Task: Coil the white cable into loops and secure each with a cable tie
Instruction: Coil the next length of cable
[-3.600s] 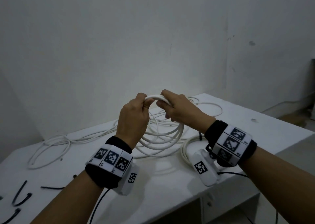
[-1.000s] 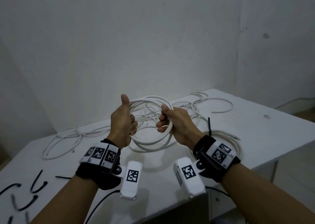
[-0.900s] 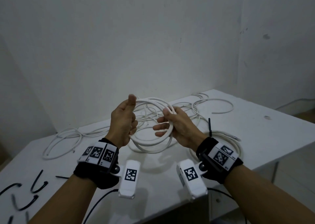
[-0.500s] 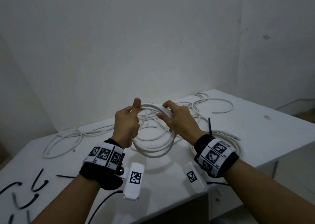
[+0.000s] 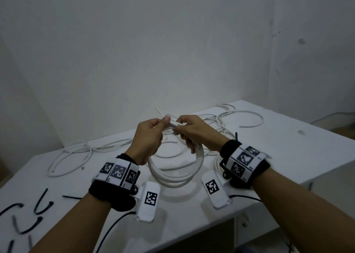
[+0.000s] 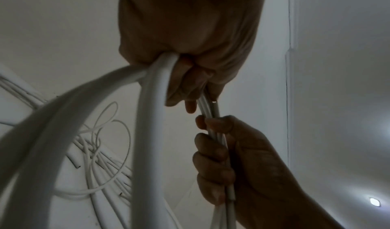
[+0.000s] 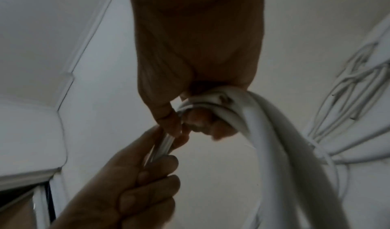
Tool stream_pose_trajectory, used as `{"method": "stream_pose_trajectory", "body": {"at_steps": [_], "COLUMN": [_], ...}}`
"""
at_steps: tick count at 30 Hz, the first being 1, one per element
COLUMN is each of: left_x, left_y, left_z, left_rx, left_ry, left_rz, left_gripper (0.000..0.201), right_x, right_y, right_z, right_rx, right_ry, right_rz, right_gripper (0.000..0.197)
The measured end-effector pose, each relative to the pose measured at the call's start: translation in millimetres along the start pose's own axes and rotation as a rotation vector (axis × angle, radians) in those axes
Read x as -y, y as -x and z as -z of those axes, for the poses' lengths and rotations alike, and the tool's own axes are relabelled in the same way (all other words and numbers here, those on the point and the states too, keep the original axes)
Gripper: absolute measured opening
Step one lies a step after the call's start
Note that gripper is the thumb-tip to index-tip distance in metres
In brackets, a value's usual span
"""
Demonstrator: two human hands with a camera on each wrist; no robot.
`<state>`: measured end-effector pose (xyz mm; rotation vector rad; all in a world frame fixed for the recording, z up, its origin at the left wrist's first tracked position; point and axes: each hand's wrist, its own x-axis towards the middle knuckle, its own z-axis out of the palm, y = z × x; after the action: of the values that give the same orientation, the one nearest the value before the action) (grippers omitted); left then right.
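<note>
Left hand (image 5: pixel 148 137): fingers curled round the top of the coil (image 5: pixel 173 173), thumb pressed onto the strands beside the right thumb; the wrist view shows the strands entering the closed fist and leaving it between the fingertips. Right hand (image 5: pixel 194 131): likewise clamped on the top of the coil, just beside the left hand, with thumb and forefinger pinching the strands and the other fingers wrapped round them lower down. Coil: several loops of white cable, held upright above the table (image 5: pixel 288 149) between the two hands, its lower arc hanging between the wrists; whether it touches the tabletop cannot be told. Loose cable (image 5: pixel 76 152): more white cable is spread flat on the table behind the hands, long loops to the left and a tangle with an open curve to the right (image 5: pixel 247 118). A further small coil (image 5: pixel 217 162) is partly hidden under the right wrist, with a black tie (image 5: pixel 236 136) standing up behind that wrist. Ties (image 5: pixel 41 204): several black cable ties are scattered on the table's near left corner. Wristbands (image 5: pixel 117 173): black bands with printed markers are worn on both wrists. Wall (image 5: pixel 172 50): plain white, behind the table.
</note>
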<state>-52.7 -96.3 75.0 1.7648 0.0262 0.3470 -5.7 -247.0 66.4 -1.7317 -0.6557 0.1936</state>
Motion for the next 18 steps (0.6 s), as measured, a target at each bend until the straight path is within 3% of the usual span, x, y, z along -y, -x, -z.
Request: {"method": "stream_pose_trajectory", "body": {"at_steps": [6,9,11,14,18], "left_x": [4,14,20,20,14], "left_y": [-3,2,5,5,2], "left_z": [4,11,10,4,9], "left_rx": [-0.028,0.042,0.074,-0.003,-0.034], "left_ry": [-0.003,-0.006,0.200,0.507,0.513], "left_rz": [-0.038,0.088,0.205,0.247,0.256], "left_gripper": [0.025,0.021,0.020,0.027,0.032], "right_x": [-7,-7,-9,-14,-20], "right_y": [-6,-8,-8,-5,-1], "right_z": [-4,0,1,-4,-5], "right_rx": [-0.163,-0.339,-0.405,-0.377,-0.143], "right_ry": [-0.254,-0.344,-0.370,-0.433,-0.625], "right_rz": [-0.050,-0.034,-0.030,-0.038,-0.110], "right_gripper": [0.022,0.018,0.017,0.019,0.014]}}
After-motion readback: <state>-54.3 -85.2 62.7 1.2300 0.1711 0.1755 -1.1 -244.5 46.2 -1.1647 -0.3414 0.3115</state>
